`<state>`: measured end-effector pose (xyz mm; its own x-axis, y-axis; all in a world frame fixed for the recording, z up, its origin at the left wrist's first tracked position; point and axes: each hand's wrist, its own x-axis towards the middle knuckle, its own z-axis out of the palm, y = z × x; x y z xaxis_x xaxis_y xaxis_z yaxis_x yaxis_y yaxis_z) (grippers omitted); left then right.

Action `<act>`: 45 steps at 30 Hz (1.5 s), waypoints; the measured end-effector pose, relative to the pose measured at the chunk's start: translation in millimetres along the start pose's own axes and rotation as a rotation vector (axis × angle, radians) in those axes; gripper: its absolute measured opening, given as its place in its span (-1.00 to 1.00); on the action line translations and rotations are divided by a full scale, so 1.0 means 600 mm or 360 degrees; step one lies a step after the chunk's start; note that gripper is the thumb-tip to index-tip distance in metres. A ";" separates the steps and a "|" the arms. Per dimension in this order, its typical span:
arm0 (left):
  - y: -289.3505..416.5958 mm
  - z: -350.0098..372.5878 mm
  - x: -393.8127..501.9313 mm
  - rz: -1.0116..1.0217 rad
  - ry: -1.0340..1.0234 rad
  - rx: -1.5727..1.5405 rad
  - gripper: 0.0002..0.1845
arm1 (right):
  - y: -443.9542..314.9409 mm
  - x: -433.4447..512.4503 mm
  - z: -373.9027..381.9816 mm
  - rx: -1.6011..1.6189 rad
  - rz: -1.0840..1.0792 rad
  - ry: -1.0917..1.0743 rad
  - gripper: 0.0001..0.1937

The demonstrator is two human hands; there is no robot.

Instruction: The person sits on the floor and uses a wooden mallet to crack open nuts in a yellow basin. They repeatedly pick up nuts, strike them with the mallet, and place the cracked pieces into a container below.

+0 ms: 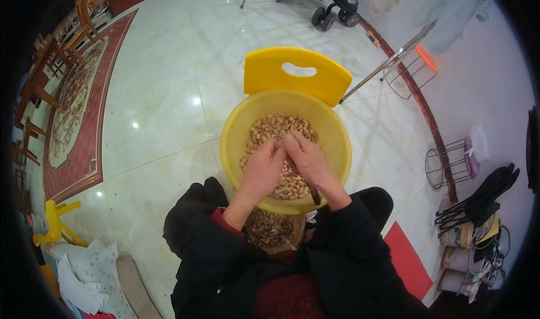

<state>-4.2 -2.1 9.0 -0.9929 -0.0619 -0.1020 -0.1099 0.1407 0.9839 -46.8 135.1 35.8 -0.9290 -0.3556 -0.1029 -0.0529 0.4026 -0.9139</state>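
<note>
Peanuts in their shells (291, 190) lie in a yellow plastic basin (230, 129) before me, with some pink shelled kernels (288, 170) among them. Above them my left hand (262, 167) and my right hand (310, 161) meet at the fingertips. Something small and pale seems to be between the fingers, too hidden to name. A dark, slender tool (314, 195) runs under my right hand, its handle end showing near the basin's near rim; its kind cannot be told. Below the basin, between my legs, a container (298, 230) holds broken peanut shells (270, 228).
A yellow plastic chair back (261, 72) rises behind the basin. Metal legs (390, 62), a stroller (333, 7) and wire-framed stools (447, 163) stand farther off. At left are a patterned rug (95, 150) and a yellow plastic stool (52, 224); a red sheet (405, 260) lies at right.
</note>
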 end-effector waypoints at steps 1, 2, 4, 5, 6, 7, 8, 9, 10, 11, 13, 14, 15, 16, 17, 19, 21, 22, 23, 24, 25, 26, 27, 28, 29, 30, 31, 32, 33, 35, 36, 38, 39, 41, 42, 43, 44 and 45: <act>-0.003 0.001 0.000 0.0039 0.0015 0.0013 -0.66 | -0.003 0.000 0.003 -0.0152 -0.0121 0.0055 -0.60; -0.005 0.001 -0.001 0.0053 0.0022 0.0013 -0.67 | -0.005 -0.001 0.004 -0.0168 -0.0124 0.0057 -0.60; -0.008 0.000 -0.001 0.0062 0.0031 0.0002 -0.68 | -0.008 -0.001 0.006 -0.0200 -0.0130 0.0062 -0.58; -0.008 0.000 -0.001 0.0058 0.0033 -0.0008 -0.69 | -0.008 -0.001 0.005 -0.0184 -0.0134 0.0047 -0.59; -0.008 -0.001 -0.001 0.0038 0.0025 -0.0036 -0.69 | -0.007 0.000 0.005 -0.0168 -0.0137 0.0033 -0.60; -0.007 -0.001 -0.001 0.0054 0.0043 -0.0035 -0.70 | -0.006 0.001 0.004 -0.0145 -0.0165 0.0023 -0.60; -0.006 -0.002 0.000 0.0055 0.0053 -0.0051 -0.70 | -0.003 0.001 0.003 0.0094 -0.0041 -0.0027 -0.63; -0.005 -0.003 0.000 0.0028 0.0053 -0.0079 -0.71 | 0.000 0.002 0.003 0.0340 0.0058 -0.0074 -0.66; -0.004 -0.004 0.001 0.0003 0.0079 -0.0097 -0.71 | 0.003 0.003 0.002 0.0563 0.0215 -0.0112 -0.68; -0.002 -0.006 0.002 -0.0051 0.0093 -0.0130 -0.71 | 0.007 0.003 0.000 0.0652 0.0164 -0.0122 -0.71; -0.002 -0.006 0.003 -0.0078 0.0076 -0.0191 -0.72 | 0.014 0.003 -0.007 0.0769 0.0207 -0.0113 -0.76; -0.002 -0.006 0.003 -0.0049 0.0044 -0.0217 -0.72 | 0.016 0.003 -0.010 0.0794 0.0195 -0.0143 -0.76; -0.003 -0.006 0.005 -0.0020 0.0010 -0.0242 -0.73 | 0.018 0.004 -0.013 0.0804 0.0208 -0.0164 -0.76; -0.004 -0.006 0.005 -0.0064 -0.0009 -0.0278 -0.73 | 0.018 0.004 -0.015 0.0815 0.0243 -0.0184 -0.74; -0.006 -0.007 0.006 -0.0108 -0.0026 -0.0315 -0.72 | 0.018 0.004 -0.016 0.0805 0.0210 -0.0180 -0.74; -0.010 -0.008 0.008 -0.0094 -0.0019 -0.0286 -0.71 | 0.017 0.005 -0.015 0.0787 0.0187 -0.0173 -0.74; -0.014 -0.008 0.010 0.0024 0.0021 -0.0157 -0.70 | 0.014 0.003 -0.009 0.0661 0.0146 -0.0126 -0.76; -0.014 -0.007 0.009 0.0123 0.0095 -0.0041 -0.69 | 0.013 0.002 -0.005 0.0596 0.0133 -0.0103 -0.76; -0.015 -0.005 0.009 0.0223 0.0167 0.0075 -0.68 | 0.013 0.001 0.000 0.0617 0.0145 -0.0087 -0.77; -0.014 -0.004 0.008 0.0323 0.0240 0.0191 -0.67 | 0.013 0.000 0.005 0.0634 0.0163 -0.0074 -0.78; -0.013 -0.001 0.005 0.0376 0.0307 0.0263 -0.67 | 0.013 -0.001 0.011 0.0651 0.0181 -0.0062 -0.79; -0.012 0.000 0.002 0.0428 0.0376 0.0335 -0.66 | 0.013 -0.002 0.015 0.0817 0.0209 -0.0070 -0.81; -0.011 0.001 -0.001 0.0480 0.0445 0.0407 -0.66 | 0.014 -0.003 0.020 0.0983 0.0237 -0.0078 -0.82; -0.009 -0.001 0.000 0.0362 0.0395 0.0260 -0.66 | 0.015 -0.004 0.022 0.1177 0.0281 -0.0094 -0.84; -0.008 -0.005 0.001 0.0243 0.0344 0.0114 -0.66 | 0.017 -0.004 0.024 0.1192 0.0270 -0.0123 -0.86; -0.007 -0.008 0.003 0.0182 0.0320 -0.0024 -0.66 | 0.018 -0.004 0.025 0.1235 0.0276 -0.0160 -0.88; -0.006 -0.011 0.005 0.0011 0.0244 -0.0171 -0.66 | 0.020 -0.003 0.025 0.1278 0.0280 -0.0198 -0.89; -0.005 -0.014 0.006 -0.0103 0.0195 -0.0310 -0.65 | 0.021 -0.002 0.023 0.1123 0.0273 -0.0161 -0.90; -0.005 -0.017 0.007 -0.0258 0.0132 -0.0466 -0.65 | 0.022 0.000 0.019 0.0969 0.0267 -0.0125 -0.90; -0.004 -0.025 0.010 -0.0193 0.0124 -0.0319 -0.68 | 0.024 0.004 0.010 0.0484 0.0038 0.0034 -0.86; -0.003 -0.027 0.010 -0.0225 0.0116 -0.0258 -0.69 | 0.024 0.005 0.006 0.0153 -0.0182 0.0154 -0.82; -0.001 -0.027 0.006 0.0225 0.0263 0.0607 -0.70 | 0.023 0.006 -0.005 -0.0227 -0.0401 0.0258 -0.76; 0.000 -0.026 0.005 0.0433 0.0333 0.1038 -0.71 | 0.021 0.005 -0.011 -0.0275 -0.0404 0.0244 -0.75; 0.001 -0.026 0.002 0.0517 0.0379 0.1093 -0.75 | 0.016 0.000 -0.019 -0.0296 -0.0408 0.0238 -0.73; 0.001 -0.026 0.001 0.0578 0.0401 0.1115 -0.77 | 0.012 -0.003 -0.022 -0.0269 -0.0412 0.0245 -0.72; 0.001 -0.028 0.002 0.0526 0.0404 0.0935 -0.76 | 0.009 -0.005 -0.024 -0.0239 -0.0419 0.0252 -0.72; 0.000 -0.032 0.005 0.0492 0.0403 0.0750 -0.75 | 0.005 -0.009 -0.024 -0.0220 -0.0432 0.0263 -0.77; -0.001 -0.035 0.007 0.0457 0.0405 0.0569 -0.74 | 0.003 -0.012 -0.025 -0.0201 -0.0445 0.0278 -0.82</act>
<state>-7.4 -23.3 11.2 -0.9475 -0.2030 0.2470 0.1119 0.5131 0.8510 -45.6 151.2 41.2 -0.9203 -0.3214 0.2230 -0.3486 0.4150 -0.8404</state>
